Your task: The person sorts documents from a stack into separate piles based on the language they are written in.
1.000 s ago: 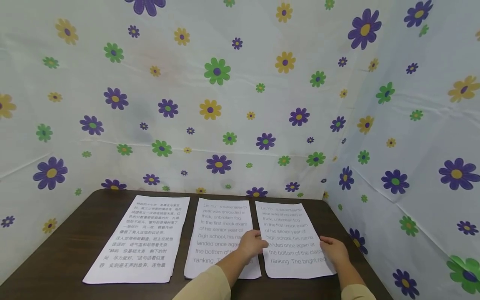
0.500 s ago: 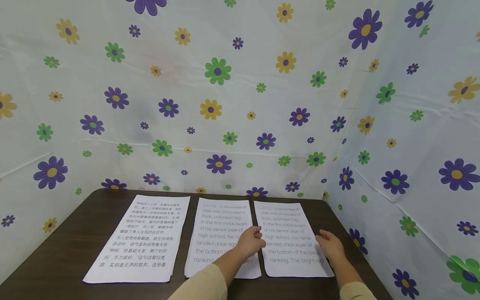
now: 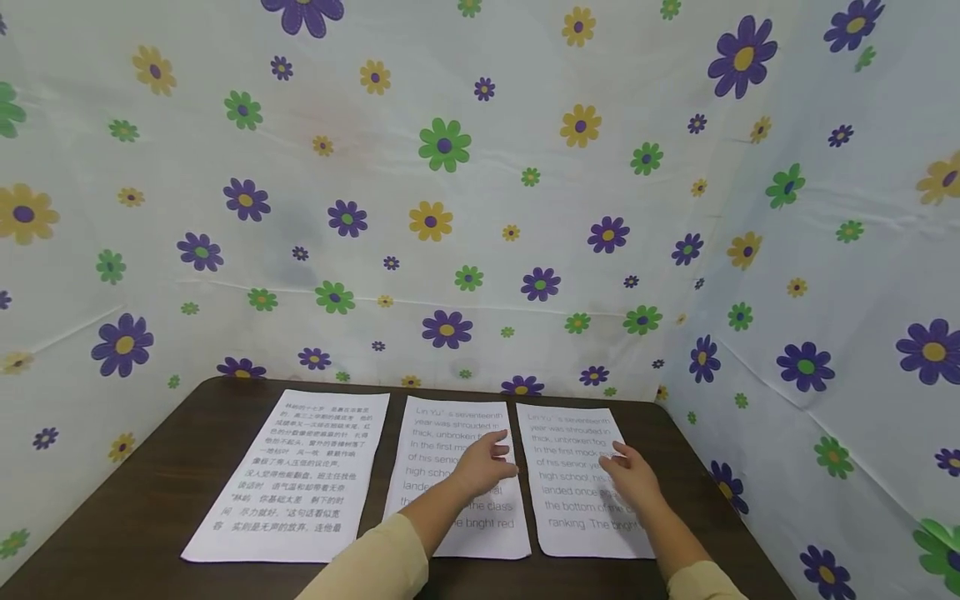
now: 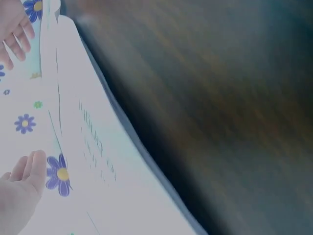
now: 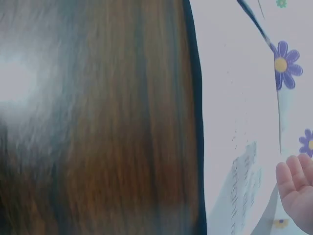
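Beneath the left hand (image 3: 476,468), printed lines of the middle sheet (image 3: 487,525) are partly covered, its lower left corner lost behind the left forearm (image 3: 431,518). The right hand (image 3: 632,479) and right forearm (image 3: 673,537) hide line ends and the lower right corner of the right sheet (image 3: 566,492). Both hands' fingers are relaxed, slightly bent and hold nothing; whether they touch paper, I cannot tell. Wrist views bleach the print. Left of the left fingers, the left sheet (image 3: 288,475) lies on the tabletop (image 3: 153,500); beyond all fingers hangs a flowered backdrop (image 3: 360,167).

Washed-out wrist-view paper (image 4: 107,147), glare on tabletop (image 5: 117,122)
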A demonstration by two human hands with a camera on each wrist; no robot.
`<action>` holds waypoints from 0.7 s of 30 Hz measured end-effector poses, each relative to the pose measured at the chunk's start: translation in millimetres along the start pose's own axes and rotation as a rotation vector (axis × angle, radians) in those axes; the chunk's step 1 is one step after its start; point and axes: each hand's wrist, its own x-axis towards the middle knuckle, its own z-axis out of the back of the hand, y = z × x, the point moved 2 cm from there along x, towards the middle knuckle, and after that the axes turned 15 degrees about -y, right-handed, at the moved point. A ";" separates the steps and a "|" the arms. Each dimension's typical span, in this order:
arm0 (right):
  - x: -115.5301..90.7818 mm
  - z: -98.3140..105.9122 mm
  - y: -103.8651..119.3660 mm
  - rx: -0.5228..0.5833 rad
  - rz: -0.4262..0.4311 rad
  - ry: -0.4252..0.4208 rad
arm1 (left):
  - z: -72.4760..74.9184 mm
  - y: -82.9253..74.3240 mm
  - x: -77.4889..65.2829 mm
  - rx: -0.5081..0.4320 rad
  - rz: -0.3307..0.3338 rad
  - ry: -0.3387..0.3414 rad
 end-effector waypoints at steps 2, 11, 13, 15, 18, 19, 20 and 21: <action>-2.6 -3.8 4.8 0.000 0.013 0.006 | 6.9 2.5 2.2 0.005 0.006 -0.010; -9.5 -16.4 21.5 -0.030 0.101 0.024 | 41.6 9.3 8.7 0.023 0.003 -0.063; -10.3 -19.2 23.7 -0.029 0.112 0.028 | 49.2 11.7 9.7 0.033 0.004 -0.080; -11.2 -22.2 25.6 -0.031 0.113 0.030 | 57.3 12.7 9.5 0.044 0.008 -0.097; -12.2 -26.8 27.4 -0.046 0.109 0.042 | 68.7 15.5 9.7 0.059 0.016 -0.120; -12.6 -28.3 28.2 -0.049 0.108 0.045 | 72.7 15.7 9.4 0.061 0.020 -0.125; -13.0 -29.9 28.9 -0.047 0.107 0.049 | 76.6 16.2 9.2 0.061 0.025 -0.129; -13.5 -31.3 29.9 -0.046 0.110 0.053 | 80.3 17.7 9.4 0.057 0.027 -0.134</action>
